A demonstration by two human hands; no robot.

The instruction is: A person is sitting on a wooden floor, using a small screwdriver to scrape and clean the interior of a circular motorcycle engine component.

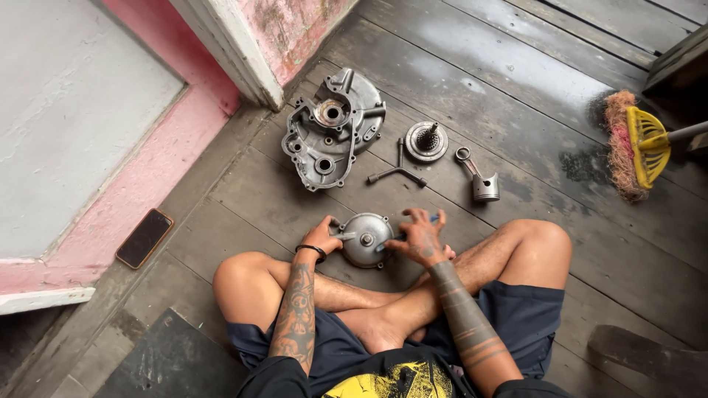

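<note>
Dark, worn floorboards (516, 88) ran under a person who sat cross-legged beside a pink and white wall (96, 125). Just beyond the crossed shins lay a round, domed metal engine cover (365, 239), resting on the floor between both hands. From the left side, the left hand (321, 237), with a black band at its wrist, gripped the cover's rim with its fingers curled round the edge. From the right side, the right hand (422, 237) lay over the cover with its fingers spread, and something slim and bluish seemed to sit under them, too small to tell what. Farther off, past the cover, lay a three-armed socket wrench (398, 171). To its left and farther away sat a large grey crankcase half (332, 127) near the foot of the white door frame (232, 44). Right of the wrench stood a round gear with a splined shaft (426, 140), and beside that a piston on its connecting rod (478, 177). At the far right lay a broom with a yellow head (638, 144). A dark phone (144, 238) rested on the boards at the near left.
</note>
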